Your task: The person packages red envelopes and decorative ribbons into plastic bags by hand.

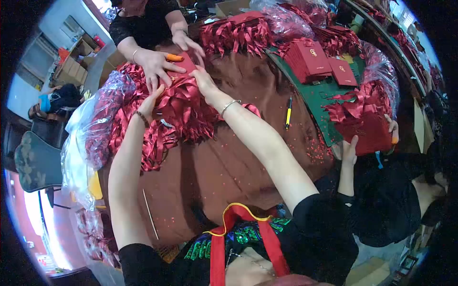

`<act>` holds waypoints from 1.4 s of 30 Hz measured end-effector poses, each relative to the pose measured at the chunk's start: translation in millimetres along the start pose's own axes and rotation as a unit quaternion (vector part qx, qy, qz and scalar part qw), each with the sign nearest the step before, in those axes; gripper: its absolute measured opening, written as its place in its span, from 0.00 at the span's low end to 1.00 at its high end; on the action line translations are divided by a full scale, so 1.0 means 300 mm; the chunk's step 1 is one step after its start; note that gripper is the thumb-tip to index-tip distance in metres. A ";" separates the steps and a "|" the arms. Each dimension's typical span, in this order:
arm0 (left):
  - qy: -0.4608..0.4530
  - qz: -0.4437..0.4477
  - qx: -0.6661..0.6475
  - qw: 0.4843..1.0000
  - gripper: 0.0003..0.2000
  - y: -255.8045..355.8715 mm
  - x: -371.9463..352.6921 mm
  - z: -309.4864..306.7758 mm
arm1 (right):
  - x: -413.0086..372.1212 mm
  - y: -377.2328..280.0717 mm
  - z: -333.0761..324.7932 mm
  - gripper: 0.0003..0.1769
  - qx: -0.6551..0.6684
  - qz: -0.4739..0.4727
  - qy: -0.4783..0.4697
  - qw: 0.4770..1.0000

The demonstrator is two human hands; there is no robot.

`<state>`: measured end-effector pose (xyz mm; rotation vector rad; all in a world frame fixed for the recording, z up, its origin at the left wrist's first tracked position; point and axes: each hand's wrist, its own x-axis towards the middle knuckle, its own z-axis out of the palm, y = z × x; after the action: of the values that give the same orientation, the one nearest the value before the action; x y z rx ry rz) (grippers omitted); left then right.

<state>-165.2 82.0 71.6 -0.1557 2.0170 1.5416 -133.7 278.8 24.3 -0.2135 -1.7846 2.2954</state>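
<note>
Both my arms reach across the table to a stack of red gift bags [187,63] with satin ribbon handles. My left hand [150,103] is at the left side of the stack, its fingers against the bags and ribbons. At the right edge, my right hand [205,83] grips the stack, its fingertips partly hidden by the bags. Loose red ribbons [183,107] spill out below and between my hands. Across from me a co-worker's hand [155,64], with an orange finger cover, lies on the same stack; their other hand [187,43] is just behind it.
Plastic-wrapped red bundles [107,114] line the left side. A yellow-black pen [288,113] and a thin stick [150,214] lie on the brown cloth [229,162]. Red bags with gold print [307,59] sit on a green mat [312,102]. At right, another person's hand [349,150] holds red bags.
</note>
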 end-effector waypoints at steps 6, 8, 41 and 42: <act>-0.011 0.008 -0.089 0.996 0.21 -0.023 -0.152 0.024 | -0.038 -0.067 -0.020 0.40 0.018 0.044 -0.036 0.998; 0.032 0.087 -0.043 0.995 0.19 -0.047 -0.140 0.012 | -0.011 -0.055 -0.034 0.40 0.031 0.042 -0.066 0.996; 0.191 0.538 0.542 0.616 0.17 0.126 -0.145 0.210 | 0.447 -0.069 -0.408 0.74 0.150 0.120 0.058 0.980; 0.179 0.537 0.540 0.623 0.18 0.120 -0.145 0.205 | 0.454 -0.080 -0.409 0.76 0.093 0.101 0.035 0.990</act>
<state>-121.9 138.8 114.7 1.5780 3.2247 0.3691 -232.1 435.3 20.1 -0.4555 -1.5669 2.5421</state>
